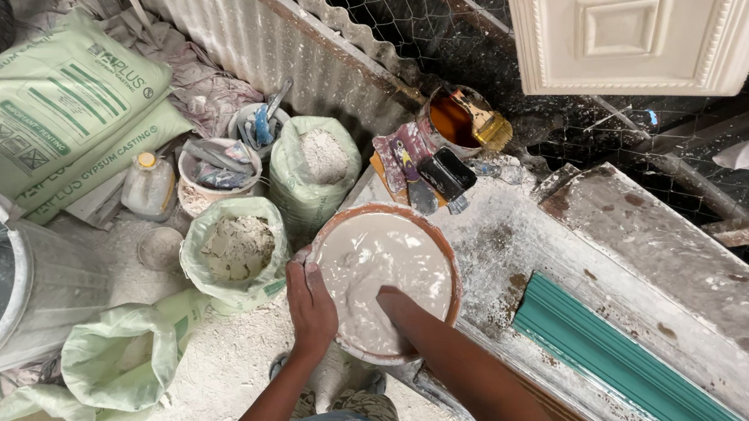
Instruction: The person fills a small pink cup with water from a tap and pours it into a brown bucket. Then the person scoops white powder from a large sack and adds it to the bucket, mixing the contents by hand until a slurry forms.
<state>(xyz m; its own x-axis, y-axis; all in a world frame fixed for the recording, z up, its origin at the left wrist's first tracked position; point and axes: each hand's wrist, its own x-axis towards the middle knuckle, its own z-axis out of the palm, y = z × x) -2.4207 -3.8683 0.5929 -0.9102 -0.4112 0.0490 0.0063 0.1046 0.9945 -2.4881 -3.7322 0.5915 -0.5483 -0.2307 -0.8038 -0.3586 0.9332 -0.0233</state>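
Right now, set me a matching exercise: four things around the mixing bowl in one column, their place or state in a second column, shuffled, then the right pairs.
Things:
1. left hand
2. right hand
3. teal moulding
4. open sack of white powder

Places or states:
A. lies along the bench, right of the bowl
B. stands on the floor against the corrugated sheet
C. grips the bowl's near-left rim
D. is sunk in the white plaster mix

Pairs: 1-C, 2-D, 3-A, 4-B
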